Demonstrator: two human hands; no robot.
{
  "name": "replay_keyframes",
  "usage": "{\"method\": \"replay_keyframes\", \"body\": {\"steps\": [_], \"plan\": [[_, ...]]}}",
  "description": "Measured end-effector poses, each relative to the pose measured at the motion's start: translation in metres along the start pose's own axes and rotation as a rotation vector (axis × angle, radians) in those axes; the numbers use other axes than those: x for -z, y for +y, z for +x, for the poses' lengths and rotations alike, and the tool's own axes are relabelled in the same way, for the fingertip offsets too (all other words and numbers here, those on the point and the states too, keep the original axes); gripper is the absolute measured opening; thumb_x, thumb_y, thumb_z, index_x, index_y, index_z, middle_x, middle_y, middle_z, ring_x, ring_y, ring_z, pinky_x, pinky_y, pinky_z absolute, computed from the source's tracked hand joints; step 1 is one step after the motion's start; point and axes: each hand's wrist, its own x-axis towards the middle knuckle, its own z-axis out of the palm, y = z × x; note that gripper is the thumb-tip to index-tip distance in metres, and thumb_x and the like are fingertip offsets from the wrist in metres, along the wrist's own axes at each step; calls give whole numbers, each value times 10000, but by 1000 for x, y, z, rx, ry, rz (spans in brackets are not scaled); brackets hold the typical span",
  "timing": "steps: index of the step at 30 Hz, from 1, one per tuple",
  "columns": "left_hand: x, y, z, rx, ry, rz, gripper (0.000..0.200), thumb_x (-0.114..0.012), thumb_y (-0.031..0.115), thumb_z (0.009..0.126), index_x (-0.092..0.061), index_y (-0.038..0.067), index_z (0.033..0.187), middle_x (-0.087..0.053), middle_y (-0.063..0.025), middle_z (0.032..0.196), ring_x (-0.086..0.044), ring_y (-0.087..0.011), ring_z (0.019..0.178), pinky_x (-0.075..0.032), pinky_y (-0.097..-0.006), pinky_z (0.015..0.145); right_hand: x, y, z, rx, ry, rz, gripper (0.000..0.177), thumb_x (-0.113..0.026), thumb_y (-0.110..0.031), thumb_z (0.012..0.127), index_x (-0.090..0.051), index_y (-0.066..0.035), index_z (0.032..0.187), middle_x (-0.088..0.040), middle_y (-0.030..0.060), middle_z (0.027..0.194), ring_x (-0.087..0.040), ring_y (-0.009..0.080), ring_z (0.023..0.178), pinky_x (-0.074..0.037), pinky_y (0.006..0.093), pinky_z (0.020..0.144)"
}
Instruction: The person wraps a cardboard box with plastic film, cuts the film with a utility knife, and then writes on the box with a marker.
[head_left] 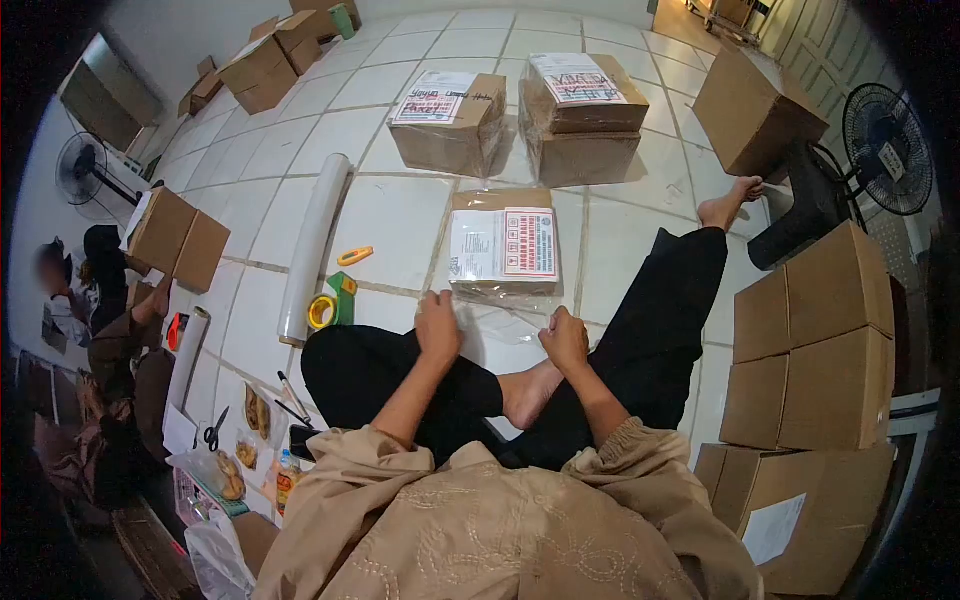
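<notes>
A cardboard box (503, 240) wrapped in clear plastic lies on the tiled floor in front of my crossed legs. White labels with red print cover its top. Clear plastic wrap (500, 322) stretches from the box's near side towards me, between my hands. Fingers bent, my left hand (438, 328) grips the wrap by the box's near left corner. On the other side, my right hand (565, 340) pinches the wrap, a little nearer to me than the box. To the left are a yellow cutter (355, 256), a green tape dispenser (333, 303) and a long plastic roll (314, 245).
Wrapped boxes (435, 140) (582, 155) stand farther ahead. Cartons (815, 340) are stacked at right, near a black fan (888, 150). Scissors (215, 430), snacks and a bottle (287, 480) lie at left. Another person (125, 345) sits at far left by a carton (175, 240).
</notes>
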Motion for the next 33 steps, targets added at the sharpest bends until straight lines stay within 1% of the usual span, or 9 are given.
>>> {"method": "replay_keyframes", "body": {"steps": [1, 6, 9, 11, 12, 19, 25, 29, 33], "plan": [[-1, 8, -6, -130, 140, -21, 361, -603, -41, 639, -534, 17, 989, -516, -208, 1008, -552, -396, 860, -461, -462, 768, -1, -3, 0, 5, -3, 3, 269, -642, -155, 723, -486, -17, 893, -613, 219, 790, -605, 430, 801, -456, 517, 668], [-70, 39, -34, -206, -25, -237, 138, -622, 80, 665, -583, 16, 781, -554, -185, 799, -547, -355, 706, -460, -451, 673, 0, -14, -6, -53, -1, -73, 519, -650, -104, 682, -316, -79, 1080, -593, 265, 832, -601, 451, 802, -434, 545, 731], [-107, 29, -25, 137, -231, -706, 118, -605, 152, 737, -585, 36, 721, -537, -114, 621, -540, -273, 584, -461, -374, 583, 4, -13, -10, -30, -10, -102, 516, -657, -90, 670, -328, -71, 1068, -596, 261, 826, -601, 451, 792, -437, 539, 734], [-106, 16, -1, 764, -625, -1583, 141, -578, 176, 795, -600, 48, 741, -505, -36, 542, -527, -177, 530, -446, -284, 539, 8, -15, -14, 5, 21, -166, 512, -654, -77, 662, -328, -69, 1058, -596, 250, 779, -603, 440, 766, -447, 517, 696], [-100, 14, 1, 788, -651, -1708, 118, -556, 145, 812, -604, 37, 801, -517, -24, 611, -528, -131, 562, -441, -238, 537, 8, -18, -13, 36, 64, -213, 509, -651, -64, 655, -328, -67, 1048, -596, 238, 732, -605, 429, 740, -456, 495, 657], [-91, 34, -15, 778, -406, -1599, 346, -592, 51, 782, -488, -18, 1105, -586, -97, 787, -581, -166, 611, -484, -257, 528, -3, -14, -12, 182, 62, -473, 331, -644, -134, 683, -472, -53, 953, -592, 163, 738, -606, 346, 716, -398, 453, 652], [-106, 22, -20, 624, -319, -956, 206, -614, 54, 775, -559, -50, 944, -606, -133, 680, -601, -192, 527, -506, -282, 495, 8, -24, -9, 431, 375, -490, 67, -584, -133, 744, -554, -86, 779, -512, 62, 796, -529, 237, 772, -356, 412, 648], [-84, 31, -22, 660, -383, -935, 135, -608, 61, 787, -580, -55, 851, -593, -121, 610, -594, -190, 497, -515, -296, 482, 14, -26, -15, 516, 387, -363, 79, -593, -135, 739, -549, -85, 783, -505, 72, 760, -525, 245, 709, -346, 395, 632], [-85, 43, -10, 543, -488, -1337, 217, -498, 144, 893, -583, -55, 895, -627, -157, 835, -633, -231, 685, -540, -306, 617, 12, -26, -18, 567, 375, -319, 95, -603, -133, 723, -536, -76, 757, -496, 77, 718, -524, 253, 671, -344, 383, 623]]}}
